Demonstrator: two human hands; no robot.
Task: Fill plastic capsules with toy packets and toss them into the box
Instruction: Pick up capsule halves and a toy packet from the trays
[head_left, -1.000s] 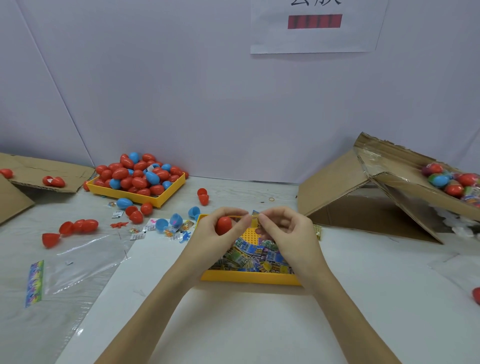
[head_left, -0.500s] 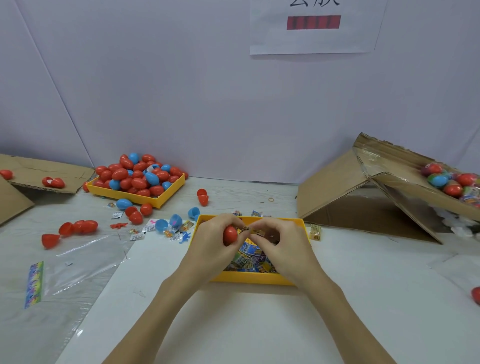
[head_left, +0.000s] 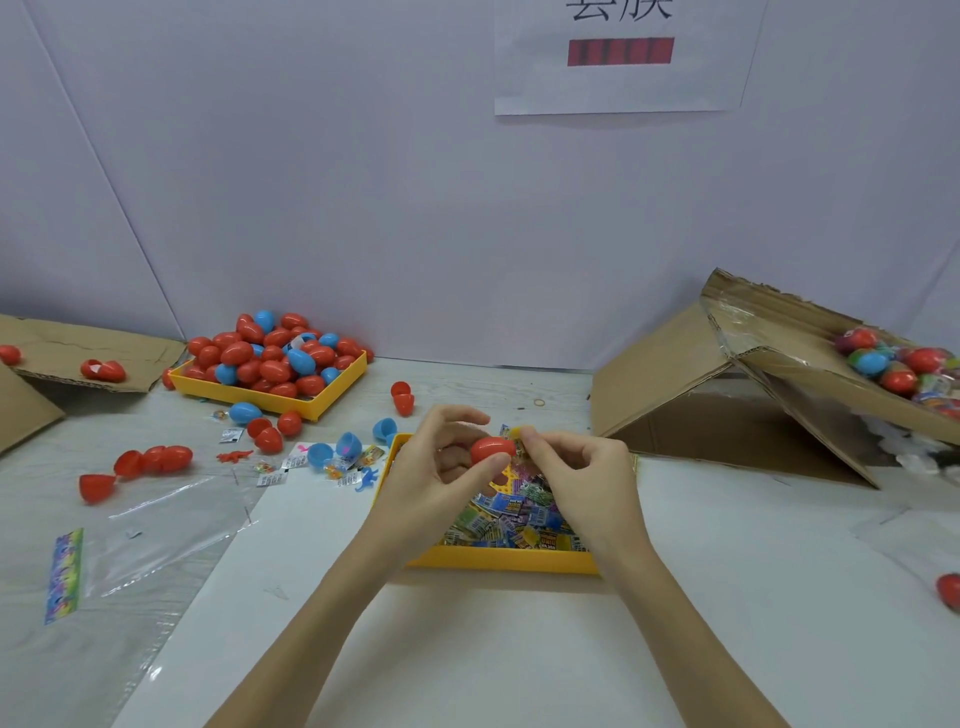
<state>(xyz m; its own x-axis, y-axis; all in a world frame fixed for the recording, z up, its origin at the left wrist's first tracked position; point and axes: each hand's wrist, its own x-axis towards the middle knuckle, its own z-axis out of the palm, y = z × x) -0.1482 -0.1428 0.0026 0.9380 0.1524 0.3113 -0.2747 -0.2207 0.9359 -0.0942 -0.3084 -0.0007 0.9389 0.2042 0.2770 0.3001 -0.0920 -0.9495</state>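
Far left: yellow tray heaped with red and blue capsules, loose halves scattered in front. Centre: left hand pinches a red capsule between thumb and fingers, held above the packet tray. Right hand pinches a small toy packet against the capsule's end (print unreadable). Right: tilted cardboard box, filled capsules inside.

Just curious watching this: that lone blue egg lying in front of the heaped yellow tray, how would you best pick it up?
Probably from above, pinching across the narrow middle of the blue egg. It lies on its side, closed and smooth, so the ends would likely slip.
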